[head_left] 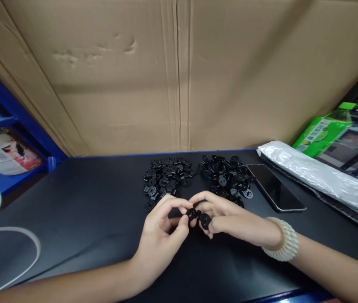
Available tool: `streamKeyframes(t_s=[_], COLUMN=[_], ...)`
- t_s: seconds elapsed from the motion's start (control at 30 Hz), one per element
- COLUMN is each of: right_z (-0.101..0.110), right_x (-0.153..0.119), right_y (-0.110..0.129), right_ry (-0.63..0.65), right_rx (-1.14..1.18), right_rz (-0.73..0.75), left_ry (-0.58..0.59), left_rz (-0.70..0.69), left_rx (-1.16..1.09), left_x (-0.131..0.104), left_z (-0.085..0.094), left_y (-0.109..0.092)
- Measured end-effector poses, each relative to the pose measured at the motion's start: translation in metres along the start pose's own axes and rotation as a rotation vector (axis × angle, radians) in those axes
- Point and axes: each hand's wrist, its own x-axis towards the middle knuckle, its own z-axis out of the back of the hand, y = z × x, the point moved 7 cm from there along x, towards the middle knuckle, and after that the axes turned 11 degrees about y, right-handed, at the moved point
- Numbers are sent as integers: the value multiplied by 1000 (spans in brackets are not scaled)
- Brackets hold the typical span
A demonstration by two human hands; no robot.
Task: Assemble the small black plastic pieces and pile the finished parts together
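Observation:
Both hands meet over the black tabletop [103,219], near its front. Between thumb and fingers, my left hand [164,233] pinches a small black perforated plastic disc [192,213]. My right hand [226,216] is closed on a black round plastic piece [205,221] right beside it; whether the two pieces are joined I cannot tell. A pale coiled band [285,239] circles the right wrist. Beyond my left hand lies a pile of black perforated plastic parts [168,179]. A second pile of black round parts [221,170] sits behind my right hand.
A phone [275,187] lies right of the piles. Alongside it are a silver-white wrapped package [320,176] and a green-labelled bottle [324,130]. Cardboard [118,84] walls the back edge. At the left, a white cable [17,229] loops near a blue frame [36,130].

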Motion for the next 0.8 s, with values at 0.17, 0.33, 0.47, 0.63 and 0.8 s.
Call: streamKeyframes(t_s=[0.17, 0.33, 0.47, 0.63, 0.8], right_z=[37, 88, 107, 89, 59], right_x=[-23, -50, -50, -51, -49], right_y=[45, 72, 65, 71, 71], right_ry=[-360, -780, -770, -788, -739], right_rx=[-885, -1281, -1273, -1232, -1130], right_rz=[128, 161, 100, 284, 356], left_ry=[40, 162, 274, 441, 523], left_rz=[-1, -20, -49, -126, -161], left_rx=[56, 175, 297, 451, 712], left_x=[-4, -6, -8, -15, -22], left_z=[-1, -9, -17, -31, -37], left_y=[1, -4, -10, -18, -17])
